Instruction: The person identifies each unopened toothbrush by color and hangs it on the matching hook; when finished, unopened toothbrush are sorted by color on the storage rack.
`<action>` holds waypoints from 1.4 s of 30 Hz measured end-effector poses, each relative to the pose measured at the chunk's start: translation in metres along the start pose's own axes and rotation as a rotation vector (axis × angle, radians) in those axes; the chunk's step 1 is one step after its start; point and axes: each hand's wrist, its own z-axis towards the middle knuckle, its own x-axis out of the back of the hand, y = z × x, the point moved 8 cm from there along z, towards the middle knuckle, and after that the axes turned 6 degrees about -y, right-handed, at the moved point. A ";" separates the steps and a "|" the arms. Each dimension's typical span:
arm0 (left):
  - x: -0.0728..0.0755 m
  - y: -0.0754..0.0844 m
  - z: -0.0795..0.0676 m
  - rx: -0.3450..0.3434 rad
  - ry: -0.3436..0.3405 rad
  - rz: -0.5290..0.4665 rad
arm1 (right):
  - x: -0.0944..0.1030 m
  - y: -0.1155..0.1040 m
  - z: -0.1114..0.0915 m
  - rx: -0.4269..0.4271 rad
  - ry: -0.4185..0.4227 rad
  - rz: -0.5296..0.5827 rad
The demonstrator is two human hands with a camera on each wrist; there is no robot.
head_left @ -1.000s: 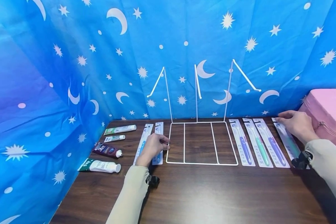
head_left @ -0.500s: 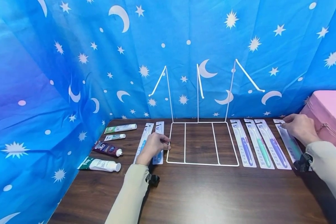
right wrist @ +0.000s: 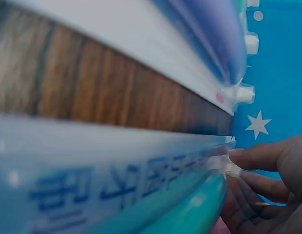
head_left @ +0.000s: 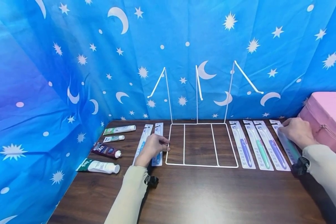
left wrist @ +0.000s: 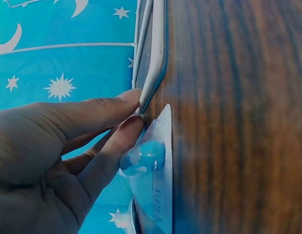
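Observation:
My left hand (head_left: 152, 146) pinches the left side of a white wire rack (head_left: 184, 144) between thumb and fingers. In the left wrist view, the thumb and forefinger meet at a bent corner of its white wire (left wrist: 158, 48). Just below them lies a packaged blue toothbrush (left wrist: 146, 156). On the right, my right hand (head_left: 298, 132) grips the head end of a packaged green toothbrush (head_left: 287, 144), whose far edge shows past the fingertips. The right wrist view has the thumb (right wrist: 248, 157) over the bristle end. The hand and wrist camera hide part of this pack.
Packaged purple (head_left: 245, 149), green (head_left: 261, 152) and purple (head_left: 278, 154) toothbrushes lie right of the rack. Two blue ones lie left of it, and several toothpaste tubes (head_left: 103, 166) farther left. A pink case (head_left: 324, 115) stands beside the right hand. Starry blue cloth (head_left: 128, 46) hangs behind.
My right hand has come slightly nearer along the green toothbrush pack, so more of its top shows. The pack's lower end has shifted left toward the purple one. The left hand stays on the rack.

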 end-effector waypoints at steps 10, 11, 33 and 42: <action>0.001 -0.003 -0.003 -0.012 0.013 0.005 | 0.014 -0.024 -0.008 -0.019 0.059 0.062; 0.002 -0.003 -0.004 -0.011 0.015 0.006 | 0.016 -0.028 -0.009 -0.021 0.066 0.074; 0.000 -0.004 -0.003 -0.003 0.020 0.013 | 0.085 -0.121 -0.071 0.101 0.275 0.158; -0.002 0.001 -0.002 -0.011 0.011 0.016 | 0.108 -0.151 -0.107 0.206 0.345 0.330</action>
